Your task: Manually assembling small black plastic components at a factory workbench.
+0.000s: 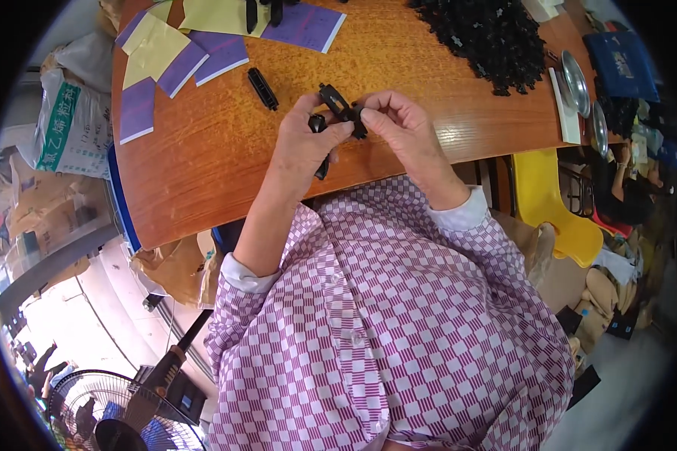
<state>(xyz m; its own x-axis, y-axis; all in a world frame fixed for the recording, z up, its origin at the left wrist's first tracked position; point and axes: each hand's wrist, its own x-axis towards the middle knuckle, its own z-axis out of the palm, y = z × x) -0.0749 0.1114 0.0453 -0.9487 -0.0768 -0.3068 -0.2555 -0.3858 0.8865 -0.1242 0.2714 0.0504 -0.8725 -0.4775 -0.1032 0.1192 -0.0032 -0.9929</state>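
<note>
Above the table's near edge, my left hand [305,143] is closed round black plastic parts. A long black plastic piece [337,101] sticks out past its fingertips, slanting toward my right hand. Another dark, rod-like piece [321,167] shows below the same hand, mostly covered by the palm and fingers. My right hand [405,128] pinches a small black part [359,124] against the near end of the long piece. The exact shape of that small part is hidden by my fingertips. A similar slotted black piece [263,89] lies on the table just beyond my left hand.
A large heap of small black parts [485,41] covers the far right of the wooden table [203,165]. Purple and yellow papers [158,56] lie far left, with dark pieces on them. Metal dishes [575,83] stand at the right edge. A yellow chair [553,203] is beyond.
</note>
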